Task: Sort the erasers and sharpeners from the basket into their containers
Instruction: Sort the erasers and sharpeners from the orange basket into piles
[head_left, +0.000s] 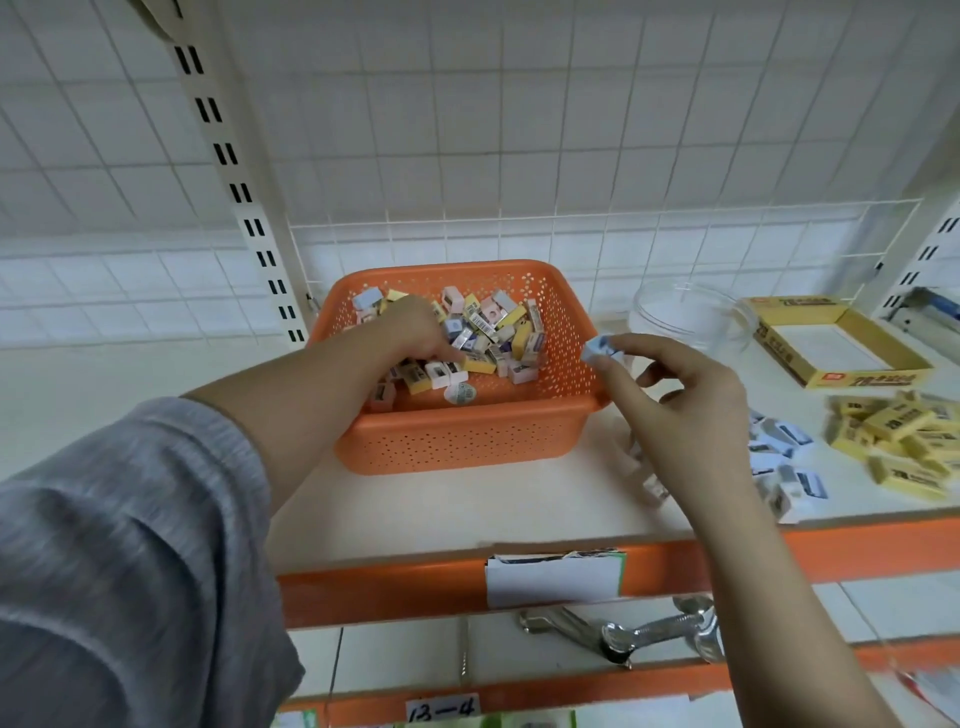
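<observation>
An orange perforated basket stands on the shelf, holding several mixed yellow erasers and small pastel sharpeners. My left hand reaches down into the basket, its fingers curled among the items at the left; what they grip is hidden. My right hand hovers just right of the basket's rim and pinches a small blue-and-white sharpener between thumb and forefinger. A clear round container and an open yellow cardboard box stand to the right.
Loose yellow erasers and white-blue sharpeners lie on the shelf at the right. The orange shelf edge carries a white paper label. Metal tools lie on the shelf below. A wire grid wall backs the shelf.
</observation>
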